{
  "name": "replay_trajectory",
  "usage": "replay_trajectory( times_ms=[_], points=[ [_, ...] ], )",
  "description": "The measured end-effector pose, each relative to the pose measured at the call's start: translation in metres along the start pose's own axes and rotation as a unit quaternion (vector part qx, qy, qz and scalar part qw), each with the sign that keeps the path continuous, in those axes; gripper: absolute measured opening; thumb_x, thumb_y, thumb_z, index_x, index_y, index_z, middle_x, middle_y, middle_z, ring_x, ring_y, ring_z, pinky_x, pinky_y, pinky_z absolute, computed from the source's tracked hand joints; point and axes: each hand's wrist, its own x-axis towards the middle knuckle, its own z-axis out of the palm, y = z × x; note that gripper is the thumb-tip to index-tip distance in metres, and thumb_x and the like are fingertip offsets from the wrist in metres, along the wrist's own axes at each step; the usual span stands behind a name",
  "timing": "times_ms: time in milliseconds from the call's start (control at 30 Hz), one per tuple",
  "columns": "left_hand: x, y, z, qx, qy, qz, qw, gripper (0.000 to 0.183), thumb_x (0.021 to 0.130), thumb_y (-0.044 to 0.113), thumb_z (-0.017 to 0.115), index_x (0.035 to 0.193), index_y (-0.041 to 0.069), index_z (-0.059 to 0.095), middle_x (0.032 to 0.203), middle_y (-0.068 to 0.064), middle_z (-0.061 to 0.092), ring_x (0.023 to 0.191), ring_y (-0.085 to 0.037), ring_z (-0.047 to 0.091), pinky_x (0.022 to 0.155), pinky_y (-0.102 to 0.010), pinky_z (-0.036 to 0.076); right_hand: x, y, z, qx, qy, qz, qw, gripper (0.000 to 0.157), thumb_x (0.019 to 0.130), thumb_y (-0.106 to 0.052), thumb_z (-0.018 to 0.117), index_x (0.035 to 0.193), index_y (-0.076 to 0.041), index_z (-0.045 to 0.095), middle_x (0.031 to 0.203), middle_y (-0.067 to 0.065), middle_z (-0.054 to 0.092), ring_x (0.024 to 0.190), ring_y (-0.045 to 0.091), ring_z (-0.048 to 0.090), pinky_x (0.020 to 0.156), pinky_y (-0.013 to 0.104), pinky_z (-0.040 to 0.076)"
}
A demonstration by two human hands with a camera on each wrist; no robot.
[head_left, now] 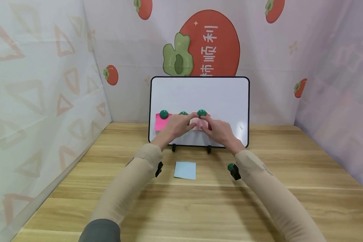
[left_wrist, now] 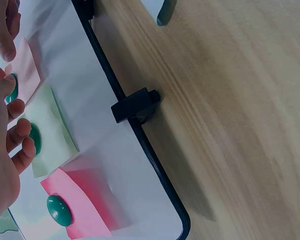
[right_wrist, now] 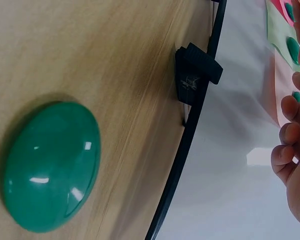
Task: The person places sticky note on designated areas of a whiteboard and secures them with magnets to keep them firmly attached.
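Both hands are at the lower part of a small whiteboard (head_left: pixel 199 95). My left hand (head_left: pixel 179 125) reaches in from the left, and a fingertip touches the green round magnet (head_left: pixel 202 113) on a pale pink sticky note (head_left: pixel 201 124). From the right, my right hand (head_left: pixel 219 130) has its fingers beside the same magnet; whether they touch it is unclear. Further left, another green magnet (left_wrist: pixel 59 210) lies on a bright pink sticky note (left_wrist: pixel 87 210). Between these, a pale green sticky note (left_wrist: pixel 51 132) bears a magnet (left_wrist: pixel 35 139), partly covered by my left fingers.
Black feet (head_left: pixel 209 149) support the board on the wooden table (head_left: pixel 187 208). A light blue sticky note (head_left: pixel 185 170) lies in front of it. Another green magnet (right_wrist: pixel 52 167) rests on the table below my right forearm. Printed cloth (head_left: pixel 130 43) hangs behind and along the sides.
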Motion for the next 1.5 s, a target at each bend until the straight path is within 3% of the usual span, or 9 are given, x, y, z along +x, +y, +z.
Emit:
replay_trajectory(
  times_ms=[267, 533, 833, 1133, 1300, 1500],
  points=[
    [-0.017, 0.003, 0.001, -0.040, -0.054, -0.005, 0.9977, 0.035, 0.099, 0.039, 0.060, 0.129, 0.023, 0.064, 0.079, 0.004, 0.068, 0.059, -0.008, 0.054, 0.048, -0.021, 0.037, -0.011, -0.004, -0.007, 0.004, -0.053, 0.023, 0.998, 0.041, 0.097, -0.031, 0.064, 0.134, -0.014, 0.059, 0.065, 0.001, 0.057, 0.054, 0.014, 0.048, 0.051, 0.026, 0.040],
    [-0.031, 0.006, -0.004, -0.083, -0.103, -0.046, 0.9901, 0.031, 0.097, 0.040, 0.064, 0.121, 0.023, 0.070, 0.078, 0.004, 0.064, 0.065, -0.011, 0.054, 0.055, -0.022, 0.040, -0.022, -0.007, -0.014, -0.001, -0.112, 0.049, 0.993, 0.045, 0.097, -0.038, 0.064, 0.136, -0.015, 0.060, 0.067, -0.002, 0.057, 0.054, 0.012, 0.046, 0.050, 0.025, 0.036],
    [-0.044, 0.004, -0.004, -0.111, -0.128, -0.072, 0.9828, 0.025, 0.096, 0.039, 0.065, 0.113, 0.023, 0.074, 0.076, 0.005, 0.063, 0.065, -0.011, 0.053, 0.056, -0.024, 0.039, -0.034, -0.007, -0.021, 0.001, -0.134, 0.053, 0.990, 0.044, 0.096, -0.038, 0.065, 0.134, -0.016, 0.062, 0.067, -0.002, 0.055, 0.055, 0.013, 0.046, 0.051, 0.025, 0.037],
    [-0.068, 0.006, -0.020, -0.156, -0.140, -0.099, 0.9729, 0.025, 0.094, 0.037, 0.067, 0.111, 0.021, 0.075, 0.072, 0.005, 0.061, 0.062, -0.011, 0.051, 0.056, -0.024, 0.039, -0.051, -0.008, -0.028, 0.008, -0.145, 0.032, 0.989, 0.043, 0.095, -0.037, 0.067, 0.131, -0.015, 0.064, 0.066, -0.005, 0.053, 0.055, 0.011, 0.042, 0.050, 0.025, 0.035],
    [-0.077, 0.006, -0.026, -0.176, -0.141, -0.099, 0.9691, 0.024, 0.094, 0.037, 0.067, 0.110, 0.020, 0.075, 0.072, 0.006, 0.061, 0.061, -0.011, 0.052, 0.057, -0.025, 0.040, -0.062, -0.005, -0.030, 0.018, -0.153, 0.043, 0.987, 0.042, 0.094, -0.035, 0.068, 0.130, -0.014, 0.065, 0.065, -0.006, 0.053, 0.054, 0.010, 0.042, 0.050, 0.025, 0.035],
    [-0.086, 0.004, -0.025, -0.207, -0.160, -0.121, 0.9576, 0.025, 0.094, 0.036, 0.068, 0.111, 0.020, 0.075, 0.078, -0.001, 0.067, 0.064, -0.011, 0.053, 0.058, -0.026, 0.042, -0.074, -0.001, -0.030, 0.018, -0.161, 0.041, 0.986, 0.043, 0.093, -0.036, 0.069, 0.130, -0.015, 0.065, 0.065, -0.006, 0.053, 0.054, 0.009, 0.042, 0.050, 0.024, 0.033]
  ],
)
